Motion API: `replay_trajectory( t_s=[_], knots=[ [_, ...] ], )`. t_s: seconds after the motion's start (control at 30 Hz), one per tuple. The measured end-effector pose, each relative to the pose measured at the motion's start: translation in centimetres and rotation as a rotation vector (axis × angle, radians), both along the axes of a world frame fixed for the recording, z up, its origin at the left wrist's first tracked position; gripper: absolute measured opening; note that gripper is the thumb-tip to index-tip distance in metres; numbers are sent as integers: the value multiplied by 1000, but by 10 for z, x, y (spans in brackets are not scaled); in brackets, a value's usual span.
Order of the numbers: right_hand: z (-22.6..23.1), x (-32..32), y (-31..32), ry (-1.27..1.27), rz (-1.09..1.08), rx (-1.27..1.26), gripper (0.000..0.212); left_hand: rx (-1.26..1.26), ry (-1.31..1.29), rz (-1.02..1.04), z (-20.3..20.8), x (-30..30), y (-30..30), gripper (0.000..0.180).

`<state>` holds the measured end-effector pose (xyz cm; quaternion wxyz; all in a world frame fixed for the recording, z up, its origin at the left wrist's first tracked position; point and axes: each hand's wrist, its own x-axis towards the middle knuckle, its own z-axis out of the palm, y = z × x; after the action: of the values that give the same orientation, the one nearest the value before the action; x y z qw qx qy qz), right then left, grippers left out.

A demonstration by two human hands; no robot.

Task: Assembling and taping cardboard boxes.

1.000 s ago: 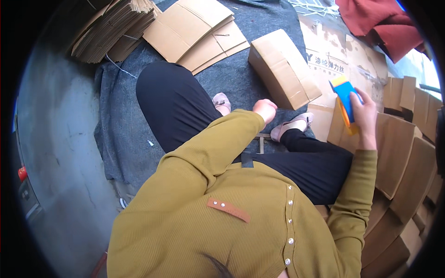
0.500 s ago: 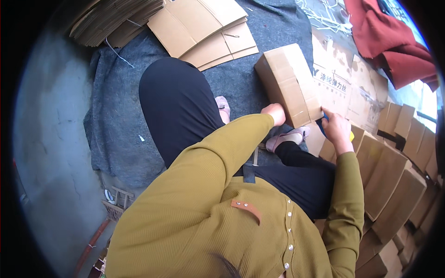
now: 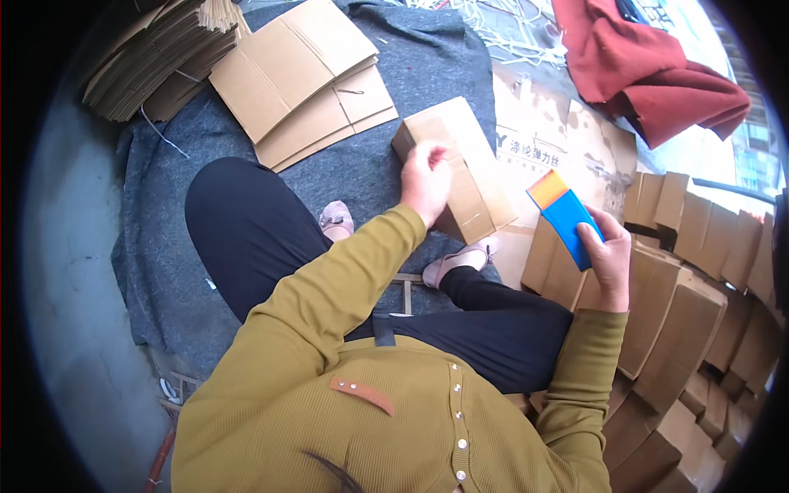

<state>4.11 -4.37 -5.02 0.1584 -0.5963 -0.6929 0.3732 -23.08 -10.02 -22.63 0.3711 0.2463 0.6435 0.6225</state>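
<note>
A brown cardboard box (image 3: 474, 177) stands on the floor in front of my feet, its top flaps closed. My left hand (image 3: 427, 182) is over the box's left side, its fingers curled in; whether anything is between them is hidden. To the right of the box, my right hand (image 3: 606, 251) grips a flat blue tool with an orange end (image 3: 567, 226). The thumb lies across its blue face, and the orange end points up and left, apart from the box.
Flat folded cartons (image 3: 296, 62) lie on a dark cloth (image 3: 189, 271), beside a stacked bundle of cardboard (image 3: 156, 62). Closed boxes (image 3: 670, 329) crowd the right side. A flattened carton (image 3: 534, 123) covers the floor behind the box, near a red cloth (image 3: 625, 66) and white straps (image 3: 509, 37).
My right hand has lifted away from the box's near right corner, bringing the blue and orange tool into full view. My left hand has moved from the box's near side up over its left side.
</note>
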Motion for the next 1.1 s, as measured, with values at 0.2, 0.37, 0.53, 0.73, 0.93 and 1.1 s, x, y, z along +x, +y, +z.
replay_trajectory(
  t_s=[0.2,0.37,0.53,0.73,0.93,1.1],
  knots=[
    [19,8,-22,383,49,-9,47,13,-1048,-704,105,20,-8,56],
    [18,-3,-31,343,87,-63,43,-2,-957,-802,125,16,-13,44],
    [7,-7,-40,385,81,-161,41,-113,-832,-742,108,20,-16,26],
    [-3,-29,-59,209,22,-539,31,-303,-476,-709,81,9,-23,20],
    [2,-18,-59,355,18,-745,39,-353,-455,-703,81,-50,3,16],
    [-6,-29,-48,487,-15,-740,33,-339,-340,-630,85,-107,57,16]
  ],
)
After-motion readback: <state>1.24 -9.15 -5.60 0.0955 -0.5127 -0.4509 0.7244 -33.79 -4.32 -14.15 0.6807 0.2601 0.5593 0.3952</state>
